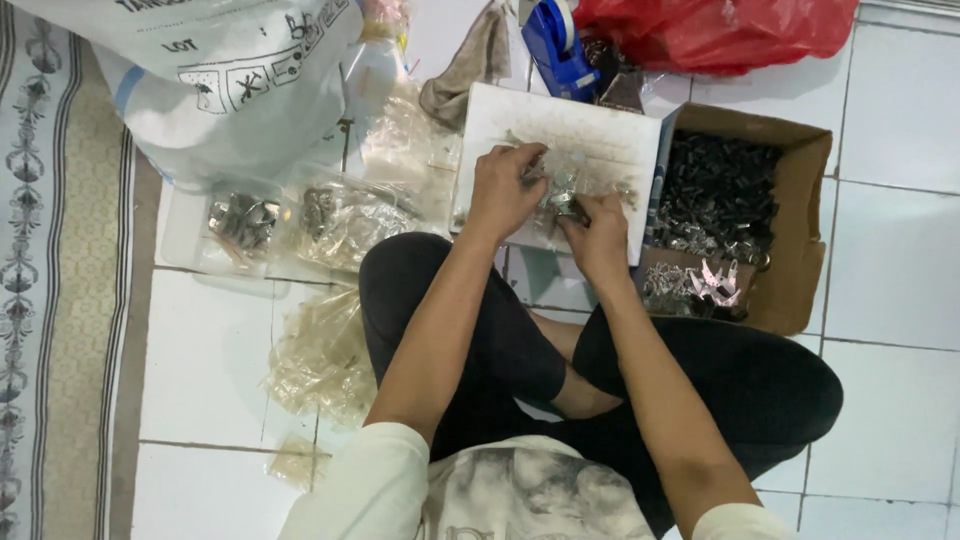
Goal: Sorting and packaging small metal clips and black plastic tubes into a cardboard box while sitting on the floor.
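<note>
1. The person sits cross-legged on the white tiled floor (880,300), with a shallow white tray (600,125) just past the knees. Probably set there so both hands reach it without leaning.

2. Left hand (505,190) is curled over the tray with the fingers bent down, pinching at a small clear plastic bag (560,185) with shiny metal bits inside. Looks like it's steadying the bag's top edge.

3. Right hand (600,235) sits right beside it at the tray's near edge, fingers closed on the lower part of the same little bag. Can't make out whether there's a loose piece in the fingertips too; it's too small and blurry.

4. So the bag is held between the two hands, just above the tray, so anything that slips would land on the tray instead of the floor, I'd guess.

5. A cardboard box (800,240) full of dark and silvery metal parts touches the tray's right side, close to the right hand.

6. On the left lie filled clear bags (345,215) and a heap of empty ones (320,355), near the left knee.

7. Further back: a big white sack (230,80), a blue tape dispenser (555,45) and a red plastic bag (720,30).
</note>
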